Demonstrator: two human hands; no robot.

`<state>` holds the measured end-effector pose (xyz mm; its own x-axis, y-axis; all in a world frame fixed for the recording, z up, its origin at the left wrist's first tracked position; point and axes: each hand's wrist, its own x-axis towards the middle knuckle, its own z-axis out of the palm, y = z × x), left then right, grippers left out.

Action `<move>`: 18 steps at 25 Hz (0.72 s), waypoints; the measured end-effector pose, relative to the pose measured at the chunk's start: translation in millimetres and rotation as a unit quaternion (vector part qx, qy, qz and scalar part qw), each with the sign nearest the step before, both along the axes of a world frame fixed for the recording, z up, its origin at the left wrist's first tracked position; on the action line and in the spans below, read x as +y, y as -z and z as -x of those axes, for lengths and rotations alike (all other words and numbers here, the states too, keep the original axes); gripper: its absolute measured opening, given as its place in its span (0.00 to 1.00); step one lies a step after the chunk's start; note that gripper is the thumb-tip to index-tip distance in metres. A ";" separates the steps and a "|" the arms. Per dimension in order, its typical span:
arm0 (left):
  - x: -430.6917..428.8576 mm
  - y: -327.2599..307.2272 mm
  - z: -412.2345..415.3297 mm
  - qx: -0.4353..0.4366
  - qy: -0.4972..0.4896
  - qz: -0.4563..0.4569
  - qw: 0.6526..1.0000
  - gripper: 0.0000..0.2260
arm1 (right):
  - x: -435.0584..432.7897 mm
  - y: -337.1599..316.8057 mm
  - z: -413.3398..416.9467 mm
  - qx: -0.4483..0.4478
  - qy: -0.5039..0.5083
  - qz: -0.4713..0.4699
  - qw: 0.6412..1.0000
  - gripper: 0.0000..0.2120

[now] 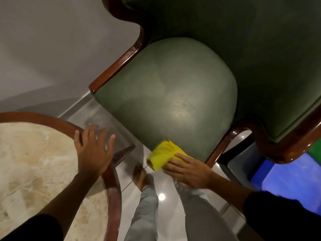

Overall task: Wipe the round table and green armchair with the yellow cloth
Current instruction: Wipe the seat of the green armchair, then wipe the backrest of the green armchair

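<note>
The green armchair (pixel 166 94) fills the upper middle, with a padded green seat and glossy brown wooden arms. My right hand (pixel 187 171) presses the bunched yellow cloth (pixel 163 154) against the seat's front edge. The round table (pixel 31 162), marble-patterned with a dark wooden rim, lies at the lower left. My left hand (pixel 93 152) hovers over the table's right rim with fingers spread, holding nothing.
Glossy pale floor tiles (pixel 166 213) run between table and chair, where my legs and a bare foot (pixel 140 176) stand. A grey wall (pixel 52 49) rises at the upper left. A dark bin-like container (pixel 243 164) and a blue glowing area (pixel 291 178) sit at the right.
</note>
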<state>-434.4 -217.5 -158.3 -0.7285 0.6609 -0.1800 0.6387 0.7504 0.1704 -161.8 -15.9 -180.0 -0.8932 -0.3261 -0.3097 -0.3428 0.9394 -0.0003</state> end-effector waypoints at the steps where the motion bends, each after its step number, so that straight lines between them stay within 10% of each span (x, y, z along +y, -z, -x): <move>1: 6.6 -5.2 -8.4 -0.014 0.022 -0.005 1.000 0.22 | 7.2 -4.3 -30.4 0.010 0.046 0.014 0.999 0.30; 3: 27.9 -12.4 -32.2 -0.060 0.080 -0.025 0.995 0.21 | 13.3 -16.3 -59.1 -0.003 0.261 0.056 0.964 0.32; 7: 92.9 -25.1 -88.6 -0.270 0.039 -0.087 0.958 0.26 | -3.4 -38.5 -43.8 -0.080 0.617 0.162 0.766 0.37; 12: 118.9 -28.2 -85.0 -0.335 0.135 0.037 0.932 0.48 | -0.2 -55.1 -2.9 -0.120 0.662 0.237 0.701 0.12; 15: 136.8 -33.3 -73.0 -0.347 0.184 0.132 0.910 0.44 | 17.8 -84.0 13.7 -0.066 0.698 0.359 0.616 0.09; 18: 172.9 -58.8 -70.5 -0.407 0.105 0.088 0.903 0.34 | 53.1 -132.9 31.9 -0.055 0.683 0.389 0.615 0.14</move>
